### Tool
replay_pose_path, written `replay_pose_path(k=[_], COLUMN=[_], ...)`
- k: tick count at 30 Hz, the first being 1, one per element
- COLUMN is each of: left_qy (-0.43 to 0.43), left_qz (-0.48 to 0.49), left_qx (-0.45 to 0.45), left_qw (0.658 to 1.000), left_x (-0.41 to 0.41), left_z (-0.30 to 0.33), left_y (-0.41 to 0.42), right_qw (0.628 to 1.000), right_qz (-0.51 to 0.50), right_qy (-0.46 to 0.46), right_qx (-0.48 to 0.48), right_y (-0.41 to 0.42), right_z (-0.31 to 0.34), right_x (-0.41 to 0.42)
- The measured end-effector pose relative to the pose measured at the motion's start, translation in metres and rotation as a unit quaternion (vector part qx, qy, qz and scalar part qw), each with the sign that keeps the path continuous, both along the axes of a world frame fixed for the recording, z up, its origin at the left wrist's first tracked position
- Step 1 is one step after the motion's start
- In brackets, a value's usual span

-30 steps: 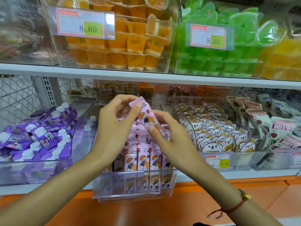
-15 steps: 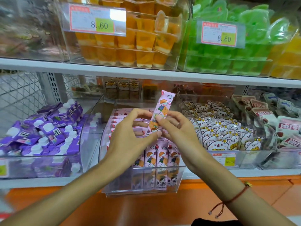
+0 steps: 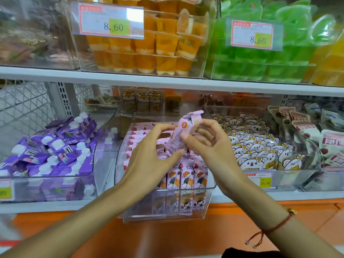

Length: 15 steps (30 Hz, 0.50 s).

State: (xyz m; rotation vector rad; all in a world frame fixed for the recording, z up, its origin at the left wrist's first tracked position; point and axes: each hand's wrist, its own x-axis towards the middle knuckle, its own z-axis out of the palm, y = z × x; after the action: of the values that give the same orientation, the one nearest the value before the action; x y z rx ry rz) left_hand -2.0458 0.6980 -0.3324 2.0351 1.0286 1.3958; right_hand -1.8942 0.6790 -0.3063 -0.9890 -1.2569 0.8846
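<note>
Even shop light over white shelf board point(image 3: 167, 81), bearing clear bins point(image 3: 79, 53) of orange jelly cups point(image 3: 149, 45) and green jelly cups point(image 3: 251, 62) behind 8.60 price tags point(image 3: 111, 21). Below, purple spouted pouches point(image 3: 52, 146) at left, koala-printed packets point(image 3: 256, 146) at right, wire mesh panel point(image 3: 24, 103) at far left. Orange ledge point(image 3: 167, 235) along the bottom.

Retail shop, snack aisle. White shelf boards point(image 3: 130, 79) carry clear plastic bins stocked in bulk by type: orange jelly cups point(image 3: 149, 43) and green jelly cups point(image 3: 260, 60) above; purple spouted pouches point(image 3: 55, 146), pink packets point(image 3: 184, 178) and koala-print packs point(image 3: 256, 151) below. Printed price tags point(image 3: 111, 21) are fixed to the bin fronts, two reading 8.60, with a smaller tag point(image 3: 264, 180) on the koala bin; a wire mesh panel point(image 3: 24, 103) backs the lower shelf at left.
</note>
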Motion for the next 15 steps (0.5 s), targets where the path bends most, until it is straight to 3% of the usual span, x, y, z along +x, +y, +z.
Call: replay_pose_path(k=[5,9,11,15], left_qy=[-0.054,-0.085,-0.130,-0.213], left_qz=[-0.018,-0.057,-0.080,-0.125], left_qx=[-0.004,-0.092,-0.195,-0.384], left_qw=[0.998,0.991,0.969,0.890], left_x=[-0.002,-0.005,-0.006,-0.008], left_z=[0.005,0.013,0.019,0.027], left_y=[-0.001,0.001,0.000,-0.004], right_qw=[0.997,0.994,0.994,0.993], right_qz=[0.025,0.039,0.041,0.041], right_qy=[-0.053,-0.091,-0.096,-0.090], right_qx=[0.055,0.049,0.023,-0.069], right_y=[-0.007,-0.007,-0.006,-0.003], right_z=[-0.001,0.001,0.002,0.000], right_x=[-0.001,0.002,0.002,0.002])
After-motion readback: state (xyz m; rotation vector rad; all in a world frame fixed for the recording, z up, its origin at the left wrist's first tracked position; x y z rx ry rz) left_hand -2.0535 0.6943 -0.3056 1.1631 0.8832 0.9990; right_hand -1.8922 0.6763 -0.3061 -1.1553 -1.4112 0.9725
